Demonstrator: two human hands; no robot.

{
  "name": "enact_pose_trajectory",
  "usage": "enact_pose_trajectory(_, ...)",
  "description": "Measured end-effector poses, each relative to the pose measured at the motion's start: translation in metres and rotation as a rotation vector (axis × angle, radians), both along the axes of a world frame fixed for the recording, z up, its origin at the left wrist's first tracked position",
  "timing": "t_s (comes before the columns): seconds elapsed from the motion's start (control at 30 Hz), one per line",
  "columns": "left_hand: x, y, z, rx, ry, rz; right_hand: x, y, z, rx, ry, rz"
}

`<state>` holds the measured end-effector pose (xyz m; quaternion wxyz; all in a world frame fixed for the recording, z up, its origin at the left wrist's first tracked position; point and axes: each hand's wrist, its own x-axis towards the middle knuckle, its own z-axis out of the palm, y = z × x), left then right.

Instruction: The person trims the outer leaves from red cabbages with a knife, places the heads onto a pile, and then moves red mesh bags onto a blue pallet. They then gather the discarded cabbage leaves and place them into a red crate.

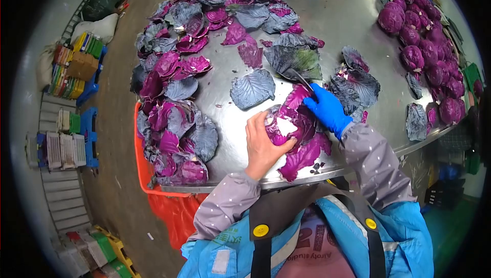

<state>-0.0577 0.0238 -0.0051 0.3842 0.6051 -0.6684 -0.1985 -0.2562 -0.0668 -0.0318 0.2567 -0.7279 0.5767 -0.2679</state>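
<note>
A red cabbage (305,124) with a pale cut stem end sits on the metal table near its front edge. My bare left hand (266,142) grips its left side, thumb across the front. In a blue glove, my right hand (327,108) is closed on a knife (303,80) whose blade points up and left, just above the cabbage. Loose purple leaves (305,156) lie under and in front of the cabbage. A single bluish outer leaf (252,89) lies beyond my left hand, and a larger dark green leaf (294,58) lies past the blade.
Peeled-off leaves (179,86) are heaped along the table's left side, above an orange-red bin (140,150). Several whole red cabbages (427,48) are piled at the right. More leaves (355,85) lie right of my glove. Stacked crates (64,150) stand on the floor at left.
</note>
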Motion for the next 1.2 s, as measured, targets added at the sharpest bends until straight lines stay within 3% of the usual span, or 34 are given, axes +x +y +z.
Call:
enact_pose_trajectory(0.07,-0.001,0.003,-0.002,-0.018,0.016,0.033,0.013,0.020,0.049,0.015,-0.006,-0.019)
enact_pose_trajectory(0.13,-0.003,0.003,-0.004,-0.020,0.003,0.056,0.018,0.034,0.072,0.321,0.030,0.114)
enact_pose_trajectory(0.17,-0.005,0.002,-0.003,-0.022,0.007,0.052,0.023,0.036,0.070,0.362,0.206,0.127)
enact_pose_trajectory(0.2,-0.006,0.002,-0.002,-0.023,-0.016,0.047,0.021,0.035,0.063,0.359,0.207,0.119)
enact_pose_trajectory(0.27,-0.010,0.002,0.000,-0.023,-0.040,0.038,0.015,0.032,0.051,0.479,-0.044,0.087)
enact_pose_trajectory(0.33,-0.012,0.004,0.000,-0.064,-0.077,0.035,0.012,0.028,0.049,0.570,-0.047,0.071)
enact_pose_trajectory(0.4,-0.012,0.003,0.001,-0.060,-0.080,0.035,0.005,0.024,0.024,0.299,0.210,0.088)
enact_pose_trajectory(0.47,-0.010,-0.001,0.000,-0.057,-0.081,0.043,-0.004,0.022,0.006,0.332,0.118,0.090)
enact_pose_trajectory(0.53,0.002,-0.006,-0.003,-0.018,-0.039,-0.044,-0.011,0.025,-0.015,0.511,-0.276,0.031)
enact_pose_trajectory(0.57,0.013,-0.012,-0.002,0.057,0.048,-0.107,-0.014,0.026,-0.023,0.401,-0.118,-0.017)
enact_pose_trajectory(0.6,0.025,-0.020,0.001,0.159,0.090,-0.179,-0.016,0.026,-0.021,0.396,-0.118,-0.013)
enact_pose_trajectory(0.7,0.055,-0.029,0.004,0.291,-0.167,-0.237,-0.027,0.023,-0.013,0.383,0.162,0.019)
enact_pose_trajectory(0.73,0.057,-0.029,0.008,0.291,-0.168,-0.235,-0.024,0.025,-0.002,0.383,0.161,0.022)
enact_pose_trajectory(0.8,0.057,-0.029,0.016,0.390,-0.142,-0.387,-0.018,0.031,0.030,-0.053,0.065,0.036)
enact_pose_trajectory(0.83,0.056,-0.030,0.020,0.378,-0.122,-0.426,-0.010,0.033,0.048,-0.045,0.092,0.051)
enact_pose_trajectory(0.87,0.055,-0.030,0.018,0.377,-0.122,-0.431,-0.001,0.033,0.055,-0.086,-0.084,0.115)
enact_pose_trajectory(0.93,0.049,-0.031,0.017,0.248,-0.164,-0.363,0.003,0.031,0.042,-0.015,-0.108,0.319)
enact_pose_trajectory(0.97,0.044,-0.026,0.017,0.186,-0.277,-0.278,0.006,0.032,0.038,-0.019,-0.107,0.318)
enact_pose_trajectory(1.03,0.040,-0.019,0.017,0.168,-0.201,-0.226,0.011,0.039,0.033,0.155,-0.224,0.270)
enact_pose_trajectory(1.2,0.001,0.004,0.012,0.035,-0.116,-0.057,0.018,0.045,0.046,0.000,-0.078,0.330)
